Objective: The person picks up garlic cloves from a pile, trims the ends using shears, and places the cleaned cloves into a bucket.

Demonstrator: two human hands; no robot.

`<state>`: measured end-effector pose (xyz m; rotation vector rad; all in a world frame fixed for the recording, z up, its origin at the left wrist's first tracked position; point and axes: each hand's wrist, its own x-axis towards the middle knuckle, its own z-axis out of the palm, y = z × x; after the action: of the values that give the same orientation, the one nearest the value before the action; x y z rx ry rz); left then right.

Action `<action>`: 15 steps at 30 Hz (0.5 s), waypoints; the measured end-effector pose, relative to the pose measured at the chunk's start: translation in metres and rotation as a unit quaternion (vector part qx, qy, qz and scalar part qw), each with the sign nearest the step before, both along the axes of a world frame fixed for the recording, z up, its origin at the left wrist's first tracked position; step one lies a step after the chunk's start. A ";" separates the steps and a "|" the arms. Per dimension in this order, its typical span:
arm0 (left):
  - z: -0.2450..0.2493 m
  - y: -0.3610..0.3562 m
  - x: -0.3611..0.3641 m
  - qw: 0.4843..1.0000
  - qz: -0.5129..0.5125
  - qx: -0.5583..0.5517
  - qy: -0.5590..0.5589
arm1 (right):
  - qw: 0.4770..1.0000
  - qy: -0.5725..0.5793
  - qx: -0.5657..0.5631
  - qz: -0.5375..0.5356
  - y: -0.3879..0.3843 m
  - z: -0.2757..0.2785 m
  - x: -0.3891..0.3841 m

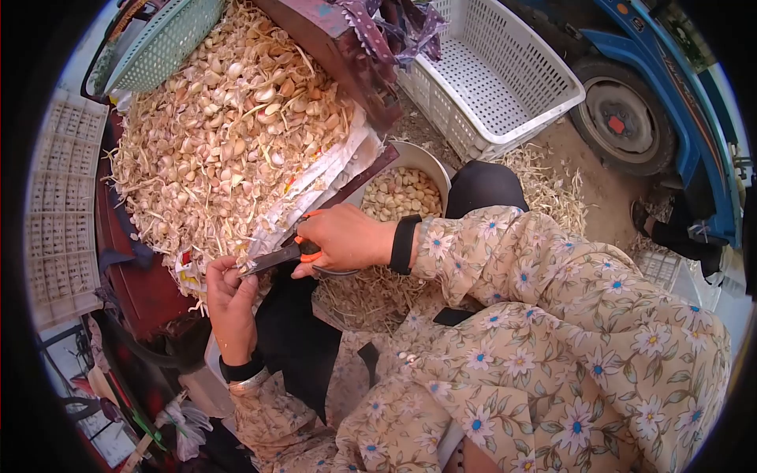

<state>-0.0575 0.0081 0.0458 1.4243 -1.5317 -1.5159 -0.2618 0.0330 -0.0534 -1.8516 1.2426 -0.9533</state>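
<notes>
My right hand point(352, 235) is wrapped around the orange-and-black handles of a pair of shears point(274, 258), whose dark blades point left. The blade tips meet the fingertips of my left hand point(233, 309), which pinches a small garlic clove point(244, 269), partly covered by the fingers. Just beyond both hands, a large heap of garlic cloves point(229, 118) with dry stalks and skins lies on a red table point(142, 296) over white sheeting point(347, 158). Below my right wrist stands a pale bucket point(436, 167) holding trimmed-looking cloves point(402, 194).
A white plastic crate point(493, 75) stands at the upper right, near a blue vehicle's wheel point(623, 114). A green basket point(169, 43) rests at the heap's far left. Another pale crate point(63, 205) stands on the left. Dry stalks point(552, 185) litter the ground.
</notes>
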 end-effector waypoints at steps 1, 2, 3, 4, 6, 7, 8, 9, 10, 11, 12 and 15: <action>-0.001 0.003 0.003 1.000 0.005 0.009 0.004 | 1.000 0.012 0.013 0.025 0.000 0.001 0.000; -0.001 0.006 0.007 1.000 -0.001 0.027 0.011 | 0.998 0.024 0.025 0.050 0.001 0.001 0.000; 0.000 0.010 0.012 0.999 -0.007 0.043 0.019 | 0.997 0.029 0.034 0.067 0.002 0.001 0.000; -0.001 0.014 0.016 0.998 -0.014 0.060 0.028 | 0.995 0.033 0.043 0.083 0.004 0.001 0.001; -0.004 0.024 0.021 0.994 -0.022 0.094 0.045 | 0.994 0.029 0.033 0.103 0.008 0.000 0.006; -0.006 0.030 0.023 0.992 -0.026 0.111 0.054 | 0.992 0.020 0.049 0.115 0.012 -0.001 0.008; -0.009 0.038 0.020 0.988 -0.005 0.129 0.080 | 0.990 0.013 0.063 0.127 0.015 0.000 0.009; -0.013 0.043 0.022 0.987 0.018 0.129 0.093 | 0.987 0.006 0.076 0.139 0.018 0.003 0.010; -0.017 0.048 0.026 0.985 0.040 0.128 0.105 | 0.993 0.008 0.015 0.117 0.021 -0.001 0.011; -0.021 0.054 0.032 0.983 0.063 0.128 0.117 | 0.994 -0.017 0.035 0.103 0.019 -0.003 0.012; -0.024 0.057 0.045 0.978 0.088 0.135 0.133 | 0.994 -0.042 0.053 0.088 0.017 -0.003 0.012; -0.017 0.073 0.063 0.962 0.233 0.108 0.089 | 0.991 -0.091 0.097 0.024 0.006 0.001 0.007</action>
<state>0.0059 0.0814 0.0288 1.5808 -0.8637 -1.4933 -0.2547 0.0393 -0.0528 -1.5996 1.1335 -0.9180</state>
